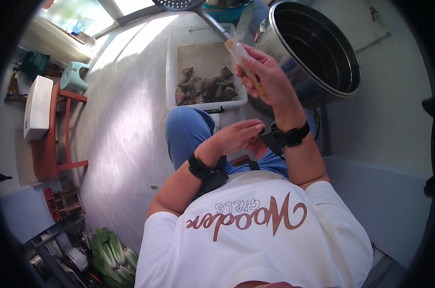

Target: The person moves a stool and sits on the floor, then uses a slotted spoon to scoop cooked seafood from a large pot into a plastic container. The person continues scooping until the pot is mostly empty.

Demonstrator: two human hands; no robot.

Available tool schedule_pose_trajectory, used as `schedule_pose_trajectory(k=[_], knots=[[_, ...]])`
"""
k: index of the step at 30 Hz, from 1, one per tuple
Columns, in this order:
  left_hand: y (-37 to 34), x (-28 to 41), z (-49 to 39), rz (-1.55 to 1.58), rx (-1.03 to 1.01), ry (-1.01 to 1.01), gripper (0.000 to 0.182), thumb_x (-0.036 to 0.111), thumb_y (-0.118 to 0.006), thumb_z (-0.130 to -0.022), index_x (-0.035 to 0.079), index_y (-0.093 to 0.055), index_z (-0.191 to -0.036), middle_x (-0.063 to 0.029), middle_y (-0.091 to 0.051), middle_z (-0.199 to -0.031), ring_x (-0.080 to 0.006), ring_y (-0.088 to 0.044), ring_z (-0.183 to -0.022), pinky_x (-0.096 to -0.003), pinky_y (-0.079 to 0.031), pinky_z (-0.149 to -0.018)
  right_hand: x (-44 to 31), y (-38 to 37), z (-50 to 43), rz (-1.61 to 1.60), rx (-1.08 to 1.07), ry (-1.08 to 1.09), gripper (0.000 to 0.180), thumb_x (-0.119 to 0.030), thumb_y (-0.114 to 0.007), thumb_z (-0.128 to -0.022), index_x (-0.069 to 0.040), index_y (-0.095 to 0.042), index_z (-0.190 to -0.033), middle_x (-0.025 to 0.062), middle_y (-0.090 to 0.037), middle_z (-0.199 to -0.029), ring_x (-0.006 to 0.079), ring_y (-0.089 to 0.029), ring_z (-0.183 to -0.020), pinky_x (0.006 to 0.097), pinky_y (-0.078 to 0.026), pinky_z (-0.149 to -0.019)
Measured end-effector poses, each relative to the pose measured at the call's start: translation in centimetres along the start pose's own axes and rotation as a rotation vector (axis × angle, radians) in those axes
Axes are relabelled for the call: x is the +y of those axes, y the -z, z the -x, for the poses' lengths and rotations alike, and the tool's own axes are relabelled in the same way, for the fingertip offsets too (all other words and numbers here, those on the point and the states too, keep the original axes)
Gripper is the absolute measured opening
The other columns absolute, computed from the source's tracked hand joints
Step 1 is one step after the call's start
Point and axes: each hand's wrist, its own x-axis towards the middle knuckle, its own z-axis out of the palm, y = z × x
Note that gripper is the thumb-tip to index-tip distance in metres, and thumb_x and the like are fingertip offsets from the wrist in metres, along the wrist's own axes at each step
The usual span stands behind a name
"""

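My right hand [266,73] is closed round the yellowish, plastic-wrapped handle of a perforated metal skimmer [214,24], whose round head reaches the top edge of the view. Below it, near the right wrist, is my left hand [241,138], its fingers partly spread and bent; its far fingertips are partly hidden by a black strap piece. In front of me a clear plastic bin [171,72] stands on the floor, with several spiky sea snails [203,88] gathered at its near side. Right of the bin a large, deep stainless steel pot [278,32] leans with its dark inside showing.
A teal basin [228,14] stands behind the bin. At left are a pale green stool [73,77], a red wooden chair [43,151] and a white foam box [39,108]. Leafy cabbages [111,255] lie at lower left. A pale blue panel [379,201] is on the right.
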Motion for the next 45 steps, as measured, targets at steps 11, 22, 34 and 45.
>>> schedule_pose_trajectory(k=[11, 22, 34, 45], knots=[[1.5, 0.0, -0.2, -0.071, 0.074, 0.016, 0.036, 0.031, -0.042, -0.102, 0.001, -0.052, -0.119, -0.0110, -0.063, -0.094, -0.0191, -0.064, -0.083, -0.0326, -0.053, -0.077, -0.7, 1.0, 1.0, -0.005, 0.030, -0.093, 0.042, -0.024, -0.053, -0.096, -0.005, -0.048, -0.133, 0.0033, -0.055, -0.077, 0.0052, -0.050, -0.056, 0.0193, -0.040, -0.042], [7.1, 4.7, -2.0, 0.113, 0.498, -0.275, 0.030, 0.025, -0.045, -0.100, 0.003, -0.057, -0.118, -0.0055, -0.065, -0.091, -0.0154, -0.061, -0.081, -0.0284, -0.051, -0.074, -13.9, 12.6, 7.6, 0.426, 0.273, -0.119, 0.041, -0.022, -0.053, -0.094, -0.002, -0.051, -0.130, -0.0003, -0.056, -0.075, 0.0014, -0.047, -0.053, 0.0154, -0.039, -0.040], [14.5, 13.6, -11.6, 0.386, 0.403, -0.551, 0.027, 0.018, -0.048, -0.098, 0.005, -0.057, -0.119, -0.0041, -0.064, -0.090, -0.0185, -0.061, -0.081, -0.0314, -0.052, -0.072, -18.9, 29.8, 4.2, 1.197, 0.671, -0.582, 0.028, -0.027, -0.054, -0.092, -0.001, -0.062, -0.089, 0.0064, -0.056, -0.064, 0.0159, -0.054, -0.051, 0.0310, -0.045, -0.044], [20.0, 15.5, -15.3, 0.437, 0.649, -0.546, 0.024, 0.020, -0.052, -0.096, 0.008, -0.060, -0.115, -0.0001, -0.064, -0.088, -0.0137, -0.061, -0.078, -0.0288, -0.051, -0.068, -9.3, 39.2, -7.0, 2.023, 0.264, -0.665, 0.017, -0.006, -0.058, -0.078, -0.003, -0.072, -0.086, 0.0191, -0.069, -0.094, 0.0362, -0.067, -0.089, 0.0428, -0.054, -0.077]])
